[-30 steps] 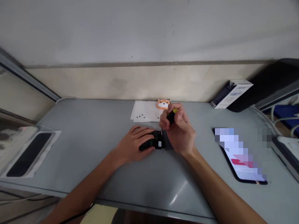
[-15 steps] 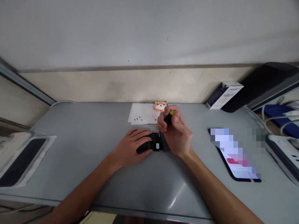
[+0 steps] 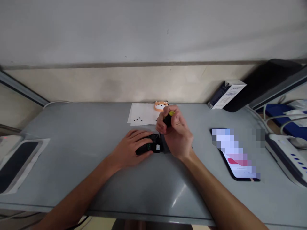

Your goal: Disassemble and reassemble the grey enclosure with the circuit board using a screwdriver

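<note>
Two forearms are crossing the near edge of the grey worktop (image 3: 72, 134), over a broad bare stretch of surface between that edge and the hands. Left hand (image 3: 129, 148) is lying palm down, fingers spread flat over the left end of a small black device (image 3: 151, 147); its grip is pressing, not wrapping. The device is sitting near the middle of the worktop, low and dark, with a small white label and a spot of green showing on its upper face. Right hand (image 3: 176, 134) is closing its grip around a screwdriver (image 3: 167, 118) with a black handle and yellow cap, held nearly upright, its thin shaft meeting the device's right end.

To the right, well apart, a phone (image 3: 240, 159) is lying flat with its screen lit. At the left edge a dark slab is resting in a white tray (image 3: 16, 166).

Farther back, a white paper sheet (image 3: 141, 114) is carrying several tiny black screws (image 3: 137, 119), with an orange animal-face trinket (image 3: 160, 105) at its far corner, close to the wall. A white-and-blue box (image 3: 226, 94) is leaning at the far right.
</note>
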`<state>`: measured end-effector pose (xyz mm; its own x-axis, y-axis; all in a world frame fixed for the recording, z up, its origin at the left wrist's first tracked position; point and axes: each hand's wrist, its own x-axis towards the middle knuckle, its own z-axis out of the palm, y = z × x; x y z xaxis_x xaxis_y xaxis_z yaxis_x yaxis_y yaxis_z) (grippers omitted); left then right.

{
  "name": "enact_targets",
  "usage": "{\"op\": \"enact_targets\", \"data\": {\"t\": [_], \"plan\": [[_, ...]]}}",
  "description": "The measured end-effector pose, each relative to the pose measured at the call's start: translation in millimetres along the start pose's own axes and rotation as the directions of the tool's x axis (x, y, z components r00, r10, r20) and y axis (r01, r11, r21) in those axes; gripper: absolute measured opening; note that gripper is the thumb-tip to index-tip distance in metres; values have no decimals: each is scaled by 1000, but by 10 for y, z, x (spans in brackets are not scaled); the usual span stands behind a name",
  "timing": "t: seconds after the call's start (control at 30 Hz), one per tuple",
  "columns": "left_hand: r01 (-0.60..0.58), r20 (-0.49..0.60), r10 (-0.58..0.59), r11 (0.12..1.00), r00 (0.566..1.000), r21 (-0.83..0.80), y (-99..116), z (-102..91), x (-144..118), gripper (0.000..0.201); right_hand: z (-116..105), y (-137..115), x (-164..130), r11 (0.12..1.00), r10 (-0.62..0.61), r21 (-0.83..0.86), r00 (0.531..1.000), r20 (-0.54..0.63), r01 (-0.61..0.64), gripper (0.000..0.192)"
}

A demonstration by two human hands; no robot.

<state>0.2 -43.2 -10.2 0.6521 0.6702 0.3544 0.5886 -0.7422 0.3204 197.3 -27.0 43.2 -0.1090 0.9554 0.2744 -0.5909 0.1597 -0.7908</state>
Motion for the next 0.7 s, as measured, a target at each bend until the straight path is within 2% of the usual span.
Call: {"op": "enact_targets", "data": {"t": [0.2,0.4,0.6,0.7], "plan": [[20,29,-20,1000,999,1,8,-13,8,22,-15,21,0,1000,-6,-15,1000,-4,6,32],[6,-4,-6,1000,1000,7,11,-2,8,22,-32,46,15,1000,-23,-12,1000,-11,22,23],[16,12,-17,1000,1000,26,5,-1,-4,22,-34,26,82,996,68,-51,997,-22,-70,37],[12,15,-13,999,1000,37,-1,2,-5,23,-29,25,67,998,58,-21,998,-5,-58,36]]}}
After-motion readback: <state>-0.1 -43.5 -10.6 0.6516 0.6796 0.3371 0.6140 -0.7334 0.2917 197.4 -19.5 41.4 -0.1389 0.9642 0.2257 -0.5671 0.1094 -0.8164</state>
